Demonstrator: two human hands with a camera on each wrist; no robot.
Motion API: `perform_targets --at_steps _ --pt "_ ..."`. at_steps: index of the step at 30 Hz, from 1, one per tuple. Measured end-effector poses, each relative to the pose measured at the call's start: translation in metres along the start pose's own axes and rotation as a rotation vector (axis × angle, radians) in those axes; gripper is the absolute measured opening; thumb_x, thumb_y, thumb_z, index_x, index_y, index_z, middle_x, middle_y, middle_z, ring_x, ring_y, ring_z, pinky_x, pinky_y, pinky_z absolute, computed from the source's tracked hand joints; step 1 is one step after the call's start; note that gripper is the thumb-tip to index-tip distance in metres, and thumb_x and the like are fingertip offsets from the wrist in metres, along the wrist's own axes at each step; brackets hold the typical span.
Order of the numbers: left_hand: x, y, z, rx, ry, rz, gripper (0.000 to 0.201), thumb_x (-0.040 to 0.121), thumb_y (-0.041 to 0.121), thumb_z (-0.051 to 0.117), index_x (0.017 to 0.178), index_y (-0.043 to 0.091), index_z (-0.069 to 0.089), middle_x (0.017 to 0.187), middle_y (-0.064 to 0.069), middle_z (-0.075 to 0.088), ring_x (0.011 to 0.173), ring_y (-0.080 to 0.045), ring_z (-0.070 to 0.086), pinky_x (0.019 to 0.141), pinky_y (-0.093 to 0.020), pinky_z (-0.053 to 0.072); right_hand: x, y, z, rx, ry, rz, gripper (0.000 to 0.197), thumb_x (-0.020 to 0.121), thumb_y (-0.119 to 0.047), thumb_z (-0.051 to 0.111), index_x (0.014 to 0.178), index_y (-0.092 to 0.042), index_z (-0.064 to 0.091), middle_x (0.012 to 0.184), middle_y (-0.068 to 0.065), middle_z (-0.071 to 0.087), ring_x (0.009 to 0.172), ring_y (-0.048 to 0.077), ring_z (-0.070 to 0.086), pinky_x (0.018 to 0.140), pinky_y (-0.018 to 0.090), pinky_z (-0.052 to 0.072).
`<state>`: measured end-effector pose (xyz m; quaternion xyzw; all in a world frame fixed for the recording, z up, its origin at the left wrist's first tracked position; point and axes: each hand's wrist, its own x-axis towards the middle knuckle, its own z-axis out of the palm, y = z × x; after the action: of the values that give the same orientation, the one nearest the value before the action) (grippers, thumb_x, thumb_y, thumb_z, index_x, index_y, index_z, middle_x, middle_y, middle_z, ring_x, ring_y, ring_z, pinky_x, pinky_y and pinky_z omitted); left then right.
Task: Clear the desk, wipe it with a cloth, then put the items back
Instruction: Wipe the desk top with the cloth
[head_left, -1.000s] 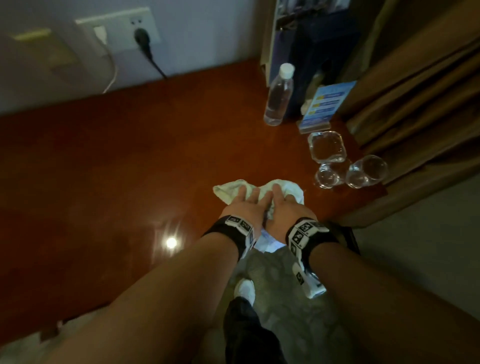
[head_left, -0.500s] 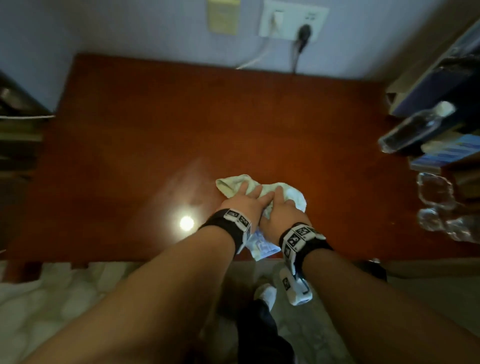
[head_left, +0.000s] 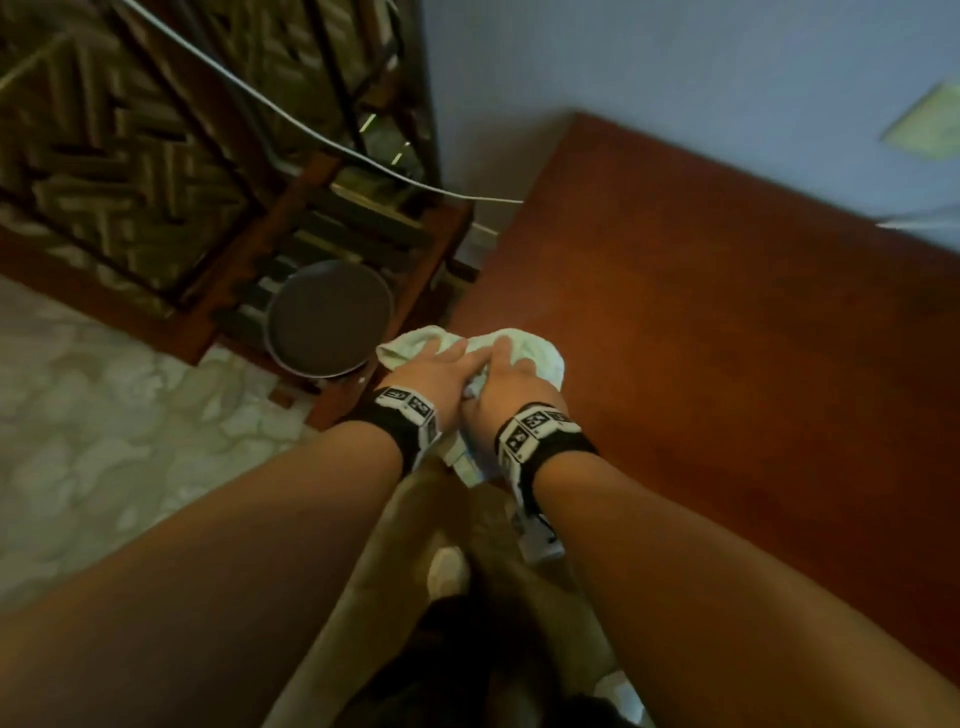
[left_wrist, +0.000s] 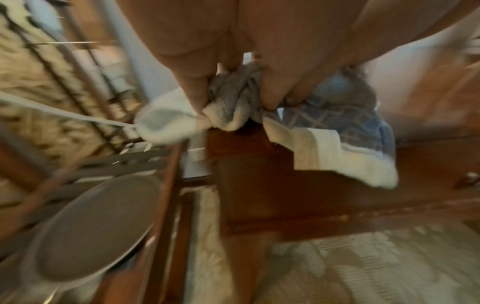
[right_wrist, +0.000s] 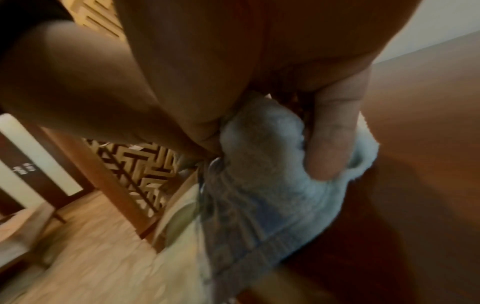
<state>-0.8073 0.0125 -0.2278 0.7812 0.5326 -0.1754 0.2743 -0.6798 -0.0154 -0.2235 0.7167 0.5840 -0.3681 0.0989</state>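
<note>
Near the centre of the head view, both hands press a bunched pale towel (head_left: 540, 353) onto the near left corner of the reddish wooden desk (head_left: 727, 338). The left hand (head_left: 431, 376) and right hand (head_left: 506, 387) lie side by side, fingers curled into the fabric, gripping it. A blue-patterned end hangs over the desk edge. Left of them stands a round grey bin (head_left: 327, 317).
</note>
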Motion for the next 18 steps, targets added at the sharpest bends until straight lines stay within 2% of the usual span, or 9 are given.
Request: perform_targets --at_steps 4,6,8,10,14,16,18 --pt "-0.031 -0.028 0.009 -0.089 0.008 -0.119 0.079 0.096 0.03 0.053 0.158 0.048 0.007 0.168 0.0 0.021 0.147 -0.035 0.035 0.112 -0.056 0.04 -0.005 -0.025 0.023 -0.067 -0.002 -0.125 0.095 0.092 -0.042 0.056 0.162 -0.027 -0.006 0.16 0.015 0.023 0.132 0.041 0.049 0.086 0.046 0.05" --pt "-0.038 -0.016 0.013 -0.039 -0.006 -0.149 0.078 0.097 0.028 0.052 0.16 0.044 0.007 0.168 -0.001 0.02 0.148 -0.038 0.031 0.115 -0.055 0.037 -0.009 -0.017 0.027 -0.085 -0.008 -0.148 0.095 0.091 -0.042 0.055 0.162 -0.027 -0.007 0.163 0.014 0.02 0.14 0.04 0.041 0.096 0.048 0.049" --pt "-0.04 0.009 0.015 0.013 -0.027 -0.153 0.076 0.1 0.029 0.051 0.162 0.038 0.008 0.169 -0.003 0.018 0.152 -0.038 0.023 0.119 -0.052 0.028 -0.019 0.004 0.026 -0.094 -0.033 -0.14 0.097 0.09 -0.041 0.056 0.162 -0.028 -0.009 0.166 0.013 0.014 0.145 0.04 0.034 0.103 0.051 0.045" --pt "-0.04 0.042 0.021 0.043 -0.059 -0.138 0.074 0.101 0.028 0.049 0.162 0.037 0.008 0.17 -0.002 0.017 0.153 -0.038 0.019 0.122 -0.052 0.027 -0.034 0.037 0.023 -0.079 -0.036 -0.114 0.095 0.091 -0.041 0.054 0.162 -0.03 -0.008 0.166 0.013 0.014 0.142 0.041 0.037 0.101 0.051 0.046" --pt "-0.04 0.137 0.049 0.116 -0.123 -0.071 0.079 0.1 0.023 0.053 0.161 0.043 0.006 0.17 -0.001 0.017 0.154 -0.038 0.019 0.117 -0.055 0.036 -0.078 0.134 0.019 -0.026 0.008 -0.043 0.089 0.093 -0.042 0.052 0.162 -0.033 -0.004 0.162 0.015 0.02 0.131 0.042 0.048 0.093 0.046 0.05" --pt "-0.039 0.196 0.063 0.171 -0.139 0.005 0.078 0.101 0.025 0.052 0.161 0.043 0.006 0.169 -0.002 0.02 0.152 -0.038 0.025 0.114 -0.053 0.041 -0.103 0.193 0.017 -0.001 0.025 0.016 0.088 0.095 -0.044 0.052 0.161 -0.035 -0.004 0.161 0.016 0.022 0.128 0.042 0.051 0.09 0.045 0.05" --pt "-0.035 0.258 0.077 0.247 -0.157 0.11 0.074 0.101 0.028 0.049 0.161 0.041 0.007 0.168 -0.006 0.024 0.146 -0.037 0.038 0.109 -0.049 0.046 -0.129 0.254 0.016 0.037 0.04 0.086 0.088 0.094 -0.046 0.053 0.16 -0.037 -0.005 0.16 0.016 0.024 0.125 0.042 0.053 0.09 0.046 0.053"
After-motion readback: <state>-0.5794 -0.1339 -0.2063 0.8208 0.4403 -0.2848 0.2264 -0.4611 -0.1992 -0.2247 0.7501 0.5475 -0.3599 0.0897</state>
